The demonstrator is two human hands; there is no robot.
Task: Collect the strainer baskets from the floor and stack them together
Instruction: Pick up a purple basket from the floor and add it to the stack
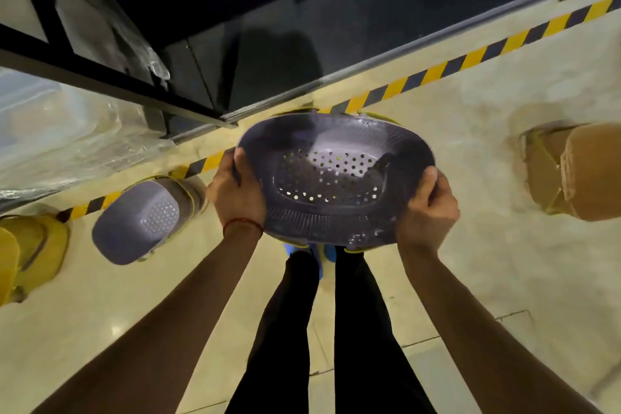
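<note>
Plainly the largest thing in play is the purple strainer basket (332, 178), held up at the centre of the frame above the pale floor (504, 279) with its open side toward the camera. Yellow edges peep out at its top and bottom rims, probably another basket nested beneath.

It looks like thin moulded plastic: light, fairly stiff, perforated at the bottom and slotted up the walls. It also seems smooth enough to slip, so the rim at the two short ends is the sensible hold.

On the floor lie a tan basket (571, 171) at the right edge, a yellow basket (33, 245) at the far left, and a second purple basket (134, 222) tilted in a beige shell by the hazard tape (437, 70).

The left hand (235, 195) grips the left end, thumb over the rim. The right hand (426, 208) clasps the right end likewise, with both arms stretched forward.
</note>
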